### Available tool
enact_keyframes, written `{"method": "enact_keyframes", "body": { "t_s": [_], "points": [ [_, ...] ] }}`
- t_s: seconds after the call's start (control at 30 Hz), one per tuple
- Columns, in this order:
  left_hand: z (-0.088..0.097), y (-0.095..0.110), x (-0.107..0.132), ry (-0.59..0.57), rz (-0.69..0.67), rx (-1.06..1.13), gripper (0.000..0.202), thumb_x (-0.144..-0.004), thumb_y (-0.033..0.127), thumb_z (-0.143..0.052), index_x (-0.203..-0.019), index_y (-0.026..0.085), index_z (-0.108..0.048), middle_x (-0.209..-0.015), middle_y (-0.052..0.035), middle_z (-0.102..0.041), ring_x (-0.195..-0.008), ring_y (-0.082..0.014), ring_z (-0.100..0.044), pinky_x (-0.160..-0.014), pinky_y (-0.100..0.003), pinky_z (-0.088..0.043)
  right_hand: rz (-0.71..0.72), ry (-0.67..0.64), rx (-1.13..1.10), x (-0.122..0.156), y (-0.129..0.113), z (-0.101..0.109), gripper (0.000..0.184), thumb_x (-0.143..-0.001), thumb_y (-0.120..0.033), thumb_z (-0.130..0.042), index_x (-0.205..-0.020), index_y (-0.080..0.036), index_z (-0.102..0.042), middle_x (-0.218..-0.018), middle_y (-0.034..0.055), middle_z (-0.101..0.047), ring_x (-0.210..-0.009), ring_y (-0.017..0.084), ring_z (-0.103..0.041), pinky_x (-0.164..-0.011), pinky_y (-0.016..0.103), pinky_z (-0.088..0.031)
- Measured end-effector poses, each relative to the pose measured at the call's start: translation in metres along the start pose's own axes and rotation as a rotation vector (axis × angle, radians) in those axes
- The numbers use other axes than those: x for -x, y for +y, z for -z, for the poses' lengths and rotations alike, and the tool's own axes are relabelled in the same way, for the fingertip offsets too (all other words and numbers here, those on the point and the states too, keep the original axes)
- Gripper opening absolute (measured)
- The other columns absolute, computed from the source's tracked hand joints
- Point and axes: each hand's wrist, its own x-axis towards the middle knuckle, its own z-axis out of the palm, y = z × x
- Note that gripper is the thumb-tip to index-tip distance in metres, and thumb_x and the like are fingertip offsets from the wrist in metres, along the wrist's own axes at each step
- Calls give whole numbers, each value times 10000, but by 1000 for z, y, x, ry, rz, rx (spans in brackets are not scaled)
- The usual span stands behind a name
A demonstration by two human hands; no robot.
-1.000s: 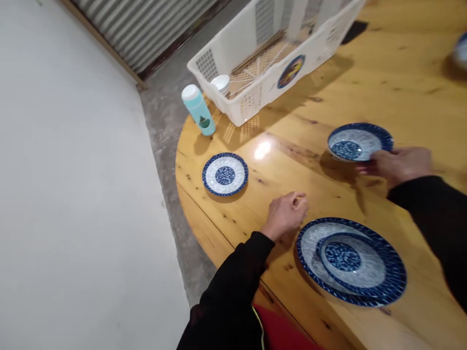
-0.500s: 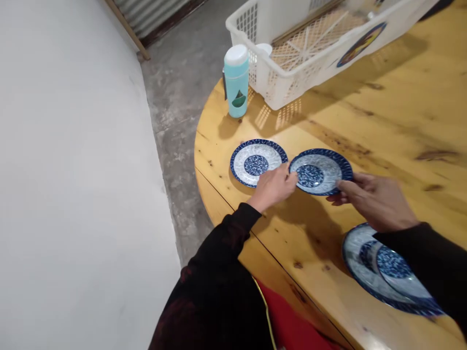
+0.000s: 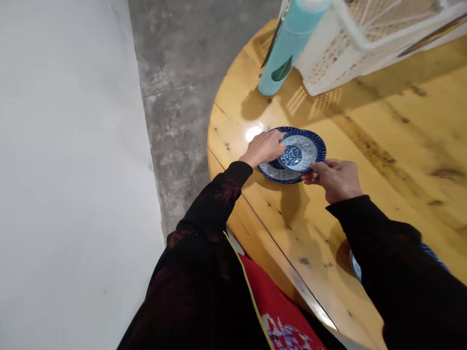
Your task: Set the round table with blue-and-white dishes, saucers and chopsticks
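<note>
A blue-and-white patterned plate [image 3: 304, 150] is held by its rim between my two hands. My left hand [image 3: 265, 147] is closed on its left edge, with the fingertips partly hidden. On the right edge, my right hand [image 3: 337, 179] pinches the rim, thumb on top and fingers beneath. Under the held plate is a second plate [image 3: 273, 171] of the same pattern, on the table and mostly covered; I cannot tell whether the two touch.
A wooden table [image 3: 383, 194] with a rounded edge carries everything. Beyond the plates stand a turquoise bottle [image 3: 279, 63] and a white plastic basket [image 3: 339, 53]. More blue-and-white crockery [image 3: 355, 267] lies mostly hidden under my right sleeve. A white wall [image 3: 73, 170] rises at left.
Both hands have carried the held plate left, from beside the plate on the table to over it. The view has shifted, so the bottle and basket appear closer and cut off at the top.
</note>
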Motion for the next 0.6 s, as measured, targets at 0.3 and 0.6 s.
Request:
{"method": "enact_keyframes", "body": {
  "t_s": [0.3, 0.6],
  "points": [
    [-1, -11, -3, -21, -20, 38, 181, -948, 110, -511, -970, 95, -690, -1158, -175, -702, -1161, -282, -603, -987, -343, -411, -46, 23, 13, 1, 3, -11, 199, -730, 6, -594, -574, -116, -576, -451, 45, -592, -389, 115, -573, -396, 168, -512],
    [3, -13, -2, -39, -1, 119, 150, -957, 172, -514, -955, 155, -663, -1185, -136, -677, -1173, -280, -591, -960, -345, -399, -18, -2, 109, 0, 8, -4, 158, -738, -54, -610, -589, -110, -617, -502, 60, -634, -399, 134, -599, -392, 189, -535]
  ]
}}
